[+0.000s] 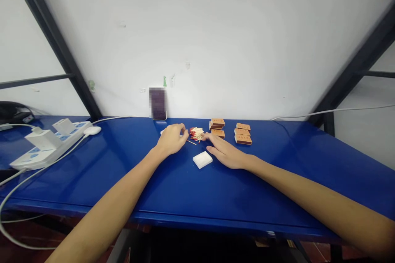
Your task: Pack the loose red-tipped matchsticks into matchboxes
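- Roughly btwn the two hands, on the blue desk [277, 191], sits the heap of matches [196, 132], red heads mostly twd the L side, pale sticks twd the R
- L hand [173, 139]: fingers bent, thumb & index tips close tog, narrow gap, just beside the heap's L edge; can't tell if anything's pinched
- Loose match [191, 142] lies in front of the heap, one end right by the L fingertips; contact unclear
- R hand [227, 152]: palm low over the desk, thumb apart from the fingers, index reaching the heap's R edge, seemingly touching; no grip visible
- White tray [203, 160], small & shallow, on the desk nearer the person, btwn the hands, just off the R thumb, so it sits in front of the heap
- White piece [162, 132] behind L hand, mostly hidden, can't tell what it is
- Stacked matchboxes [217, 122], orange-brown, just beyond R fingers, close to the heap's R side
- 3 more boxes [243, 139] in a column further R, clear of the hand
- Phone-like device [158, 104], pixelated, upright vs the wall [216, 41], behind L hand
- Far L: power strip [23, 163] w/ white plugs [45, 139] & cable [46, 167], well apart from the matches
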Tool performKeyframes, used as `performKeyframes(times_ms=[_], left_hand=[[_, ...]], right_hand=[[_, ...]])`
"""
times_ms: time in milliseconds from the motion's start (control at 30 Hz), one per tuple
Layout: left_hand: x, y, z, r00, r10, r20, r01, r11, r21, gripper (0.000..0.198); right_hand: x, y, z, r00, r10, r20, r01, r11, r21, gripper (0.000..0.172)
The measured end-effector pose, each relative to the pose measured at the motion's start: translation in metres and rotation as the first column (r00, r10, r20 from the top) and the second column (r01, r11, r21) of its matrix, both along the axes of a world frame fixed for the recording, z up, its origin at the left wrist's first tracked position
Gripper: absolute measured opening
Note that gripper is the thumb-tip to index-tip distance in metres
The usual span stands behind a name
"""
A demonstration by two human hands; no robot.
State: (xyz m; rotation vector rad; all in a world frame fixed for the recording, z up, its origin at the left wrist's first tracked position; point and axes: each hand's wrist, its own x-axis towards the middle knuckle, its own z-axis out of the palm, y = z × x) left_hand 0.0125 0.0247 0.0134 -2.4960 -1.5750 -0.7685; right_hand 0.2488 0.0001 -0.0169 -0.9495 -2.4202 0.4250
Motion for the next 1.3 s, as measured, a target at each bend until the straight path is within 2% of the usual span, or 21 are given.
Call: performKeyframes(times_ms=[100,200,367,433,533,633,767,1000,1133,1300], left_hand=[[0.001,0.001,-0.002,0.991,-0.117,0.064,0.116,0.993,0.028,0.022],[0.001,0.001,-0.004,0.983,-0.179,0.046,0.177,0.983,0.040,0.023],[0.001,0.000,-0.008,0.989,-0.111,-0.097,0.119,0.990,0.077,0.024],[-0.001,0.001,-0.008,0.976,-0.126,-0.178,0.146,0.984,0.100,0.022],[-0.005,0.004,-0.007,0.941,-0.162,-0.296,0.198,0.976,0.096,0.020],[-0.007,0.004,-0.005,0.920,-0.188,-0.345,0.209,0.978,0.024,0.021],[0.000,-0.002,-0.004,0.914,-0.268,-0.305,0.260,0.963,-0.064,0.020],[0.016,-0.015,-0.005,0.886,-0.426,-0.184,0.399,0.902,-0.163,0.021],[0.012,-0.014,-0.005,0.886,-0.441,-0.145,0.409,0.889,-0.207,0.018],[0.010,-0.012,-0.006,0.898,-0.402,-0.177,0.377,0.913,-0.157,0.017]], right_hand=[[-0.001,0.001,0.000,1.000,0.002,-0.003,-0.002,1.000,0.020,0.025],[0.000,0.002,-0.002,0.999,0.021,-0.027,-0.019,0.998,0.064,0.026],[0.002,0.006,-0.008,0.998,0.006,-0.057,0.003,0.988,0.155,0.042],[0.002,0.007,-0.010,0.998,-0.008,-0.058,0.017,0.985,0.169,0.046],[0.001,0.007,-0.010,0.998,-0.043,-0.042,0.049,0.987,0.154,0.047],[-0.001,0.005,-0.008,0.998,-0.061,-0.016,0.062,0.990,0.124,0.044],[-0.001,0.004,-0.006,0.999,-0.047,-0.002,0.047,0.991,0.123,0.044],[-0.001,0.003,-0.005,0.999,-0.047,0.016,0.044,0.989,0.143,0.041],[-0.002,0.003,-0.005,0.998,-0.059,0.001,0.059,0.987,0.150,0.039],[-0.002,0.002,-0.004,0.998,-0.054,-0.025,0.057,0.989,0.135,0.032]])
